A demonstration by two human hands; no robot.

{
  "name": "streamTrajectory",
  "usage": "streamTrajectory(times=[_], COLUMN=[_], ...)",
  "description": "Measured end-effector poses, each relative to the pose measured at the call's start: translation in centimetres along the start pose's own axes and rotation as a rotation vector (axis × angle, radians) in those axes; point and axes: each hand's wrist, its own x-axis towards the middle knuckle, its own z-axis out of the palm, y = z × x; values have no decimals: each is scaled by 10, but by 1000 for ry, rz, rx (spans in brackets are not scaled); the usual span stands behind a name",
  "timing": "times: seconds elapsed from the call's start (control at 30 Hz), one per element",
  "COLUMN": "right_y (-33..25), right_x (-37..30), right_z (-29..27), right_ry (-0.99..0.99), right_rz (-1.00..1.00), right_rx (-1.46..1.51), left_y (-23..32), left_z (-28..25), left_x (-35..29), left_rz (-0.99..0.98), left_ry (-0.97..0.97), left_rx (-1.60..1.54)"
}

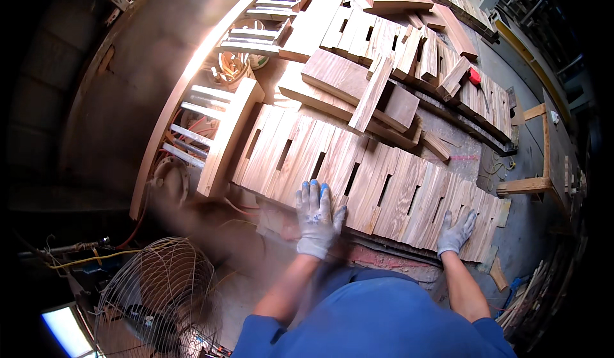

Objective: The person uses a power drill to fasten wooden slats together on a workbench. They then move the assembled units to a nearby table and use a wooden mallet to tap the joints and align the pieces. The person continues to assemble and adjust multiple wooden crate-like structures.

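Note:
A long row of wooden slats [371, 182] stands side by side in front of me, with dark narrow slots between some of them. My left hand [316, 223], in a grey work glove with blue on the fingertips, lies on the row's near edge with its fingers stretched out. Toward the right end, my right hand [456, 231] rests on the slats, gloved too, its fingers spread flat. Neither hand is closed around anything. A thick wooden block [231, 137] stands upright at the row's left end.
Beyond lie loose boards [339, 76] and a second slat row [422, 57], with a red object [474, 76] on it. Metal rails [192, 134] sit to the left. A wire-caged fan [160, 294] is at lower left; a wooden-framed table [543, 153] stands at right.

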Motion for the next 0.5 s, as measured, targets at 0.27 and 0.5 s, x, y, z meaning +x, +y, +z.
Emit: streamTrajectory(times=[0.27,0.5], right_y=[6,9], right_x=[1,-2], right_z=[10,18], right_ry=[31,49], right_rz=[-15,-21], right_rx=[-23,-19], left_y=[4,-4], left_z=[-5,-13], left_x=[-3,-20], left_rz=[-25,-27], left_ry=[-10,20], left_rx=[-24,-36])
